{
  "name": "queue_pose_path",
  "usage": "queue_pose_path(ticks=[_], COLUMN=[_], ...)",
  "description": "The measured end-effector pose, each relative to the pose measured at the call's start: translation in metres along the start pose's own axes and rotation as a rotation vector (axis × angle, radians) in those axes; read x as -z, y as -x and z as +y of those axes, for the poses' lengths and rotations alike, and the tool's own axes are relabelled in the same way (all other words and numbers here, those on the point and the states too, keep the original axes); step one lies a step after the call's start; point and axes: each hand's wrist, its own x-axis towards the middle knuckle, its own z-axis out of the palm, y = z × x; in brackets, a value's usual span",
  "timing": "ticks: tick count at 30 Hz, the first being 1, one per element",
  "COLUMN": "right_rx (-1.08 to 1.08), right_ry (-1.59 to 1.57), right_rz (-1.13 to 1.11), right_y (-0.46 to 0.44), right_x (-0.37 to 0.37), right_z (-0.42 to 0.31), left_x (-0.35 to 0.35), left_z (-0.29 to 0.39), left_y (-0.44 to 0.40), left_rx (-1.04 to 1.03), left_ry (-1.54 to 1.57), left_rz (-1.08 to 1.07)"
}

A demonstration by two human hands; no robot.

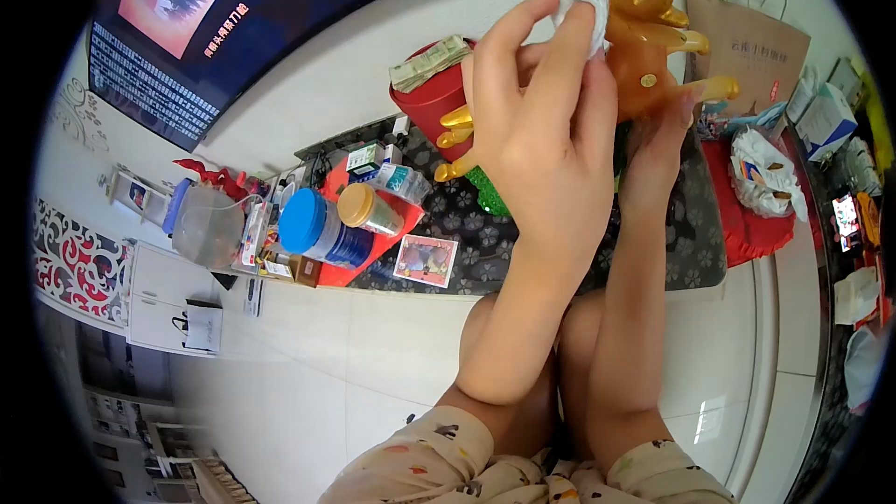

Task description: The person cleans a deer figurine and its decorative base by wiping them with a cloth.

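A shiny amber-and-gold animal figurine with leg-like parts sticking out stands at the table's far side. My right hand is against its lower body, with the fingers partly hidden behind and under it. My left hand is raised in front of the figurine, its fingers closed on a crumpled white tissue, which touches or nearly touches the figurine's upper part. Gold leg-like pieces show left of my left hand. Below them lies a glittery green piece, partly hidden by that hand.
The dark floral table holds a blue-lidded jar, a tan-lidded jar, a picture card and a red round box with banknotes on top. At right are a paper bag and a white plastic bag. A television is on the wall.
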Motion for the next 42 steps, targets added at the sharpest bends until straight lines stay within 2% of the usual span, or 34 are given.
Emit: queue_pose_path(ticks=[6,9,12,16,19,21,23,26,32,35,36,39,42], right_rx=[0.026,-0.045,-0.021,0.010,0.051,0.057,0.073,0.088,-0.043,-0.014,-0.008,-0.004,-0.024], right_ry=[0.036,-0.084,-0.048,0.052,0.081,0.103,0.139,0.193,0.138,0.150,0.127,0.102,0.144], right_rz=[0.026,0.061,0.090,0.024,0.013,0.039,0.037,0.008,0.073,0.123,0.151,0.179,0.178], right_y=[-0.001,-0.002,-0.003,0.003,0.011,0.011,0.011,0.009,0.010,0.009,0.009,0.009,0.008], right_x=[0.001,0.002,0.005,0.001,-0.005,-0.010,-0.011,-0.007,-0.015,-0.014,-0.016,-0.020,-0.017], right_z=[0.004,0.008,0.010,0.005,0.006,0.006,0.007,0.009,-0.003,0.000,0.000,0.001,0.001], left_x=[-0.001,0.000,0.019,0.028,0.025,0.017,0.020,0.022,0.037,0.058,0.067,0.086,0.095], left_z=[-0.004,-0.001,0.004,0.007,0.003,-0.005,-0.008,-0.005,-0.012,-0.007,-0.012,-0.008,-0.021], left_y=[0.007,0.007,-0.005,-0.010,-0.015,-0.011,-0.010,-0.009,-0.020,-0.026,-0.028,-0.033,-0.035], left_rx=[0.015,-0.084,-0.153,0.022,-0.132,-0.106,-0.112,0.024,-0.003,0.264,0.295,0.820,0.891], left_ry=[-0.011,-0.052,-0.126,-0.029,-0.071,0.004,-0.015,0.022,0.153,0.283,0.266,0.503,0.532], left_rz=[0.022,0.026,-0.153,0.036,-0.002,0.076,0.041,0.010,-0.131,-0.252,-0.298,-0.290,-0.240])
